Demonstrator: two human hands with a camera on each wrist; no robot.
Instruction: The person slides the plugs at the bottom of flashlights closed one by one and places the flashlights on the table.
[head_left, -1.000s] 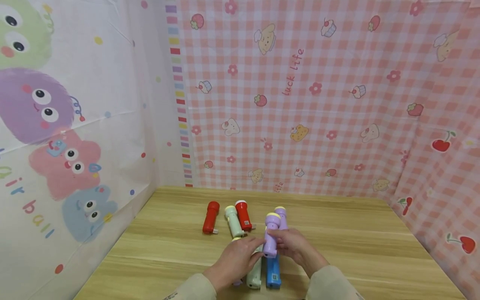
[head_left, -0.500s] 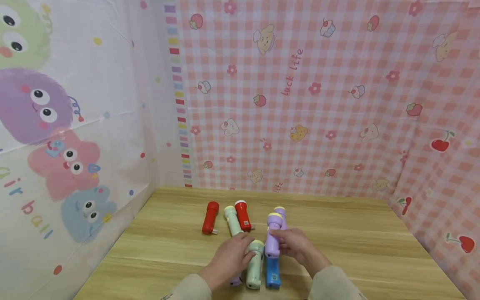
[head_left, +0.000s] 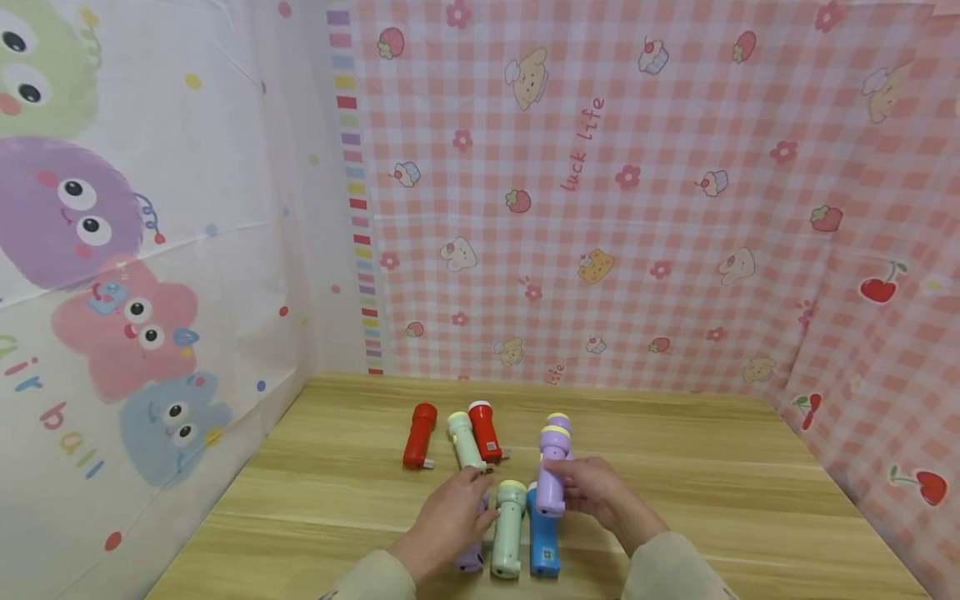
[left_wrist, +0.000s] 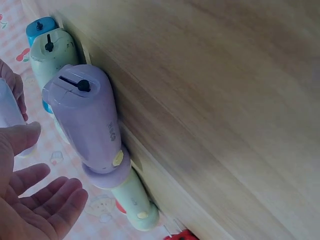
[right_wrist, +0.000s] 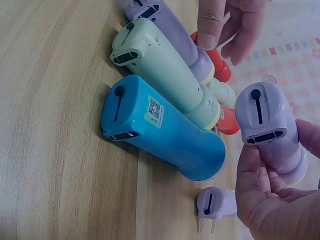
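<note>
My right hand (head_left: 600, 500) grips a purple flashlight (head_left: 552, 479) with a yellow rim, raised above the table; its end slot shows in the right wrist view. Fingers spread, my left hand (head_left: 446, 518) hovers by a second purple flashlight (left_wrist: 85, 125) lying on the table, apart from it in the left wrist view. Right of that one lie a pale green flashlight (head_left: 508, 533) and a blue flashlight (right_wrist: 165, 130) with a QR sticker, side by side. Behind the held one lies another purple flashlight (right_wrist: 215, 202), its plug prongs out.
Farther back on the wooden table (head_left: 690, 467) lie a red flashlight (head_left: 420, 437), a pale green flashlight (head_left: 463, 437) and a white-rimmed red flashlight (head_left: 485, 432). Prongs stick out of both red ones. A checked cloth (head_left: 660, 225) hangs behind the table.
My left hand has come off the pale green flashlight and moved left, fingers opening. My right hand has shifted slightly right with the purple flashlight, showing more of the blue one.
</note>
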